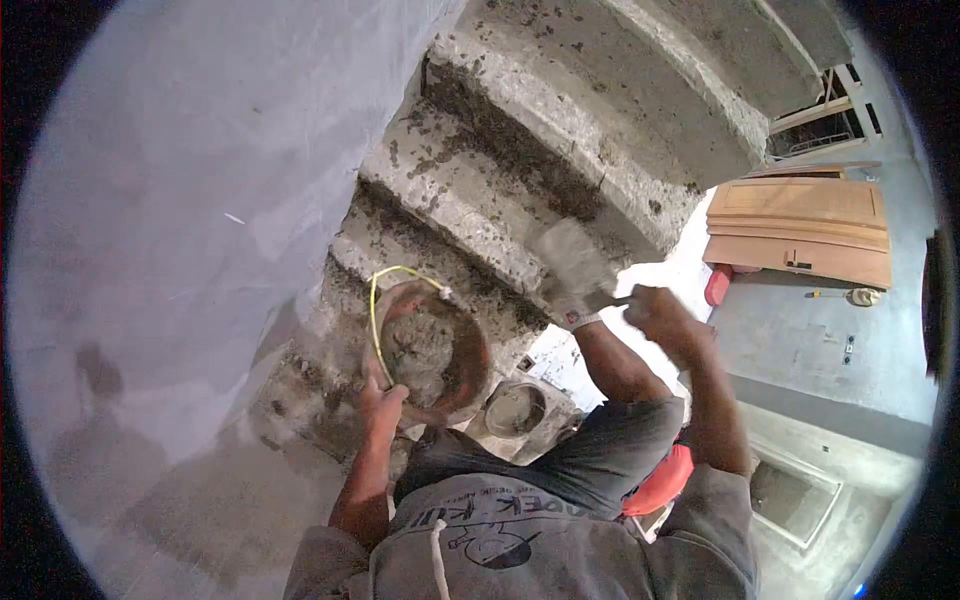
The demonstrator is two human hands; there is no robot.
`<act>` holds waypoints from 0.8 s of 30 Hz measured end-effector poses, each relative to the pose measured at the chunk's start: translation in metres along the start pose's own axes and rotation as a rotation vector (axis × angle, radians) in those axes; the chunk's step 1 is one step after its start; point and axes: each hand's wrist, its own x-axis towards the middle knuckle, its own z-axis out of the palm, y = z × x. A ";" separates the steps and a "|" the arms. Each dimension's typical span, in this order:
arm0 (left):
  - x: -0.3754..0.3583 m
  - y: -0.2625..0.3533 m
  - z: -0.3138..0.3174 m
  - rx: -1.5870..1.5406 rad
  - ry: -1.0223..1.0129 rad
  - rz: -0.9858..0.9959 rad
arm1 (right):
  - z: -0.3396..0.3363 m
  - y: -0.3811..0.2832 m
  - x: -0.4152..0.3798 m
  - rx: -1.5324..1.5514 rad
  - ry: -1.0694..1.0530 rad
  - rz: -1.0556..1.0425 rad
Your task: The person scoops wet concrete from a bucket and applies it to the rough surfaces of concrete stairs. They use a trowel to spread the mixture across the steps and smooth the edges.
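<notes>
My left hand (383,405) is closed at the near rim of a reddish-brown bucket (474,350), where the yellow-green handle (374,310) comes down. Wet grey mortar (418,350) lies inside the bucket, which rests on a low step. Out to the right, my right hand (655,312) is wrapped around the dark handle of a trowel. The trowel's broad grey blade (575,258), smeared by motion, is over the steps just beyond my foot. It is too blurred to tell whether mortar is on it or whether it touches the step.
Rough concrete stairs (560,100) splotched with mortar climb away to the upper right. A plastered grey wall (200,150) borders them on the left. A smaller container (513,408) of grey mortar stands near my knees. Wooden panels (800,230) lean against the far right wall.
</notes>
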 end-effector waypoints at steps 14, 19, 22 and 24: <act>-0.046 0.058 -0.012 0.121 -0.055 0.290 | 0.245 -0.037 0.055 -0.714 0.179 -0.450; -0.061 0.054 -0.017 0.054 -0.107 0.254 | 0.283 -0.071 0.026 -0.372 -0.233 -0.219; -0.068 0.052 -0.023 0.288 -0.003 0.326 | 0.292 -0.103 0.017 -0.306 -0.274 -0.343; -0.069 0.056 -0.031 0.158 -0.093 0.252 | 0.289 -0.111 0.012 -0.241 -0.251 -0.416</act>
